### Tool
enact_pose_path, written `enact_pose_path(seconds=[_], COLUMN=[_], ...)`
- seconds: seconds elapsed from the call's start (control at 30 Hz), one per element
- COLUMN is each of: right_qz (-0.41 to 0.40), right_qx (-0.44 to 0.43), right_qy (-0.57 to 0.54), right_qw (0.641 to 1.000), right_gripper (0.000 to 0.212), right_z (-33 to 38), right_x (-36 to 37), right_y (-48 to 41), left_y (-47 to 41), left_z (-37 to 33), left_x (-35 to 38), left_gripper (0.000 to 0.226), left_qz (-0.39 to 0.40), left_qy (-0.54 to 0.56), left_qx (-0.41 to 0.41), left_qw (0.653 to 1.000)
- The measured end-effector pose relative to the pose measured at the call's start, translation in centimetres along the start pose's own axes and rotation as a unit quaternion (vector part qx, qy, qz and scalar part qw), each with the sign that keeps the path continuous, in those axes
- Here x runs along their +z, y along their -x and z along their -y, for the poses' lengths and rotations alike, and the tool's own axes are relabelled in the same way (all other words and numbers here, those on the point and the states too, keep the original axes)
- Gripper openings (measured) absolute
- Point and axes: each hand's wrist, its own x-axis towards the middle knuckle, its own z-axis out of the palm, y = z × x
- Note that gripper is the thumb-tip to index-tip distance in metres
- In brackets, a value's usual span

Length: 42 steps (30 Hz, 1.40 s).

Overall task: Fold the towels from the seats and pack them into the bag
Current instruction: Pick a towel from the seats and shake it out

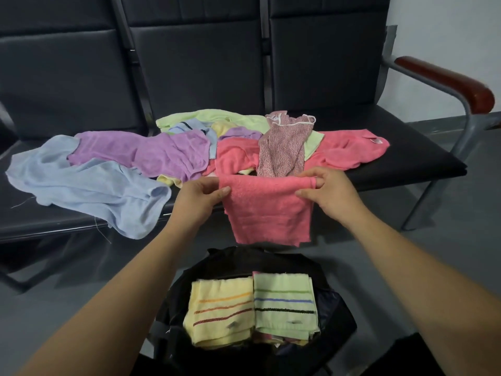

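Note:
A pink towel [268,210] hangs doubled over in front of the seat edge. My left hand [199,198] pinches its top left corner and my right hand [329,195] pinches its top right corner. Below it the black bag [336,321] stands open on the floor, holding a folded yellow striped towel [221,310] and a folded green striped towel [283,302] side by side on top of others. Loose towels lie heaped on the black seats [406,158]: a light blue one [89,188], a purple one [151,153], a speckled pink one [282,147], another pink one [349,147] and a green one [206,118].
The bench has dark padded backrests [198,55] and a metal armrest with a reddish wooden top [447,80] at the right. Grey floor [461,218] lies to the right of and beneath the bench.

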Motion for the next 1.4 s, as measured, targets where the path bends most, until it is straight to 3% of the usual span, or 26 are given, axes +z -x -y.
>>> enact_pose_path(seconds=[0.1,0.17,0.27,0.37,0.5,0.57,0.63,0.73,0.87,1.07,1.17,1.27,1.37,1.4], right_qz=[-0.025,-0.032,-0.022,0.016,-0.026,0.012,0.045,0.016,-0.018,-0.006,-0.015,-0.020,-0.034,-0.035], right_qx=[-0.025,-0.026,-0.004,0.058,0.147,0.248,0.337,0.394,0.450,0.518,0.521,0.481,0.454,0.439], right_qy=[0.061,0.008,-0.155,-0.336,-0.432,-0.466,-0.419,-0.361,-0.303,-0.230,-0.154,-0.006,-0.034,-0.047], right_qw=[0.998,0.999,0.988,0.940,0.889,0.849,0.842,0.845,0.840,0.824,0.840,0.877,0.890,0.897], right_gripper=[0.031,0.033,0.023,0.019,0.006,0.020,0.021,0.013,0.017,0.023,0.006,0.027,0.007,0.010], right_z=[-0.4,-0.6,-0.6,-0.6,-1.8,-3.6,-6.2,-10.5,-15.0,-19.2,-19.7,-20.1,-18.5,-17.6], right_x=[-0.3,-0.3,-0.2,0.8,1.6,2.1,3.3,5.2,6.3,7.7,7.8,7.1,6.6,6.3], right_y=[0.1,0.2,0.4,0.7,0.6,1.0,2.1,3.9,5.7,7.7,8.5,7.1,4.5,3.3], left_y=[0.0,-0.1,0.2,0.0,-0.2,0.2,0.6,1.6,3.3,4.5,5.1,4.5,2.6,1.8], left_z=[0.3,0.3,-0.1,0.3,2.4,4.4,7.1,11.4,15.9,19.9,21.8,22.0,20.5,19.5], left_x=[0.3,0.6,1.0,1.6,3.2,4.3,5.4,7.5,9.7,11.7,12.2,11.7,10.2,9.8], left_gripper=[0.008,0.005,0.008,0.011,0.029,0.031,0.043,0.058,0.048,0.039,0.040,0.039,0.018,0.010], left_qz=[-0.023,-0.041,-0.024,-0.012,-0.001,0.035,0.043,0.061,0.080,0.097,0.124,0.113,0.101,0.097], left_qy=[0.004,0.040,0.119,0.139,0.159,0.159,0.126,0.134,0.117,0.072,-0.035,-0.124,-0.151,-0.138], left_qx=[0.025,0.041,0.037,0.019,-0.055,-0.095,-0.129,-0.187,-0.268,-0.335,-0.338,-0.317,-0.292,-0.278], left_qw=[0.999,0.998,0.992,0.990,0.986,0.982,0.983,0.971,0.953,0.934,0.932,0.933,0.939,0.946])
